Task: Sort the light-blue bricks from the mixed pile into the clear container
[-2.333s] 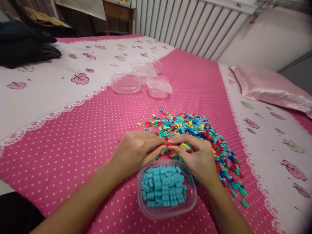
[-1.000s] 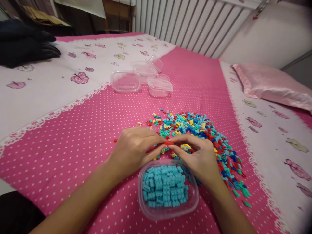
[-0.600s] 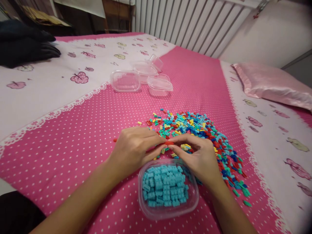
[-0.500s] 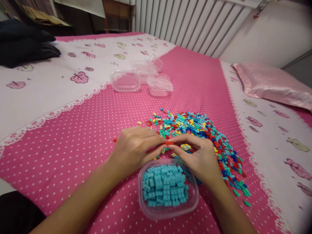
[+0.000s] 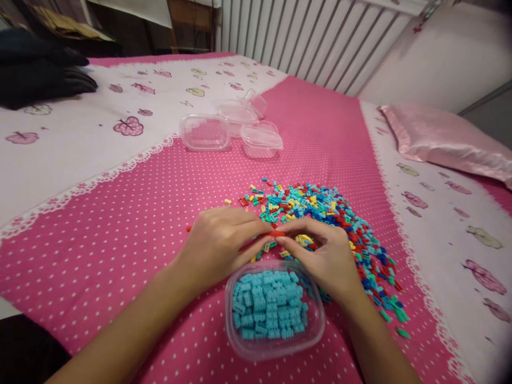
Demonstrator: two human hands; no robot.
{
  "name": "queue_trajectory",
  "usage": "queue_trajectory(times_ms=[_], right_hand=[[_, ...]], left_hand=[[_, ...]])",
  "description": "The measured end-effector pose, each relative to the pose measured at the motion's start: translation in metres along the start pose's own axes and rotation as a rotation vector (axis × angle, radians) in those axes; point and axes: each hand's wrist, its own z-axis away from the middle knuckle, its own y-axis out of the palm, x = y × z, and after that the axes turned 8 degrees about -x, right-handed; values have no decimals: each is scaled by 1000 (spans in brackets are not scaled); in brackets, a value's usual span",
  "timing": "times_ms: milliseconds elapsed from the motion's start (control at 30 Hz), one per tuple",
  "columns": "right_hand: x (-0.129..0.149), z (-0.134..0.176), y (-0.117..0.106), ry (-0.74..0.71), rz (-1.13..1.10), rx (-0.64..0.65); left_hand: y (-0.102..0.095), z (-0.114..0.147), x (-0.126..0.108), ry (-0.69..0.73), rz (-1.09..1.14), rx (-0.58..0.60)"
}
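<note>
Fingers [image 5: 252, 230] of both hands meet almost tip to tip, thumb against forefinger on each side, pinched closed on one slim red piece [image 5: 277, 233]; only its middle shows between them. The left hand [image 5: 220, 237] grips one end and the right hand [image 5: 330, 253] the other. Past the left knuckles a red tip [image 5: 189, 229] pokes out, though whether it belongs to the same piece I cannot tell. Judging by this two-ended grip, the step in hand is pressing small bricks together or easing them apart; the next move seems to call for a firm, level pinch so that nothing snaps off sideways. Just nearer than the fingers sits a see-through tub [image 5: 256, 349] with pale blue bricks [image 5: 270, 304] packed in close rows. Beyond the fingers and to their right spreads a mixed pile [image 5: 320, 205] of loose bricks, partly hidden by the right hand, all on the pink dotted bed [image 5: 160, 197]. Well past them stand more tubs [image 5: 261, 140], with a pillow [image 5: 444, 138] far right, black cloth [image 5: 44, 74] far left and white bars [image 5: 304, 40] behind.
</note>
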Motion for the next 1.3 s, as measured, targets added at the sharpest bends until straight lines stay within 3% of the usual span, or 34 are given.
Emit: queue_trajectory(times_ms=[267, 500, 867, 1300], right_hand=[[-11, 1, -6, 23, 16, -42], [-3, -1, -3, -76, 64, 10], [-19, -1, -13, 22, 70, -27], [-6, -2, -5, -124, 56, 22]], left_hand=[[-5, 2, 8, -83, -2, 50], [0, 1, 5, -35, -2, 10], [-5, 4, 15, -111, -34, 29], [1, 3, 4, -68, 39, 14]])
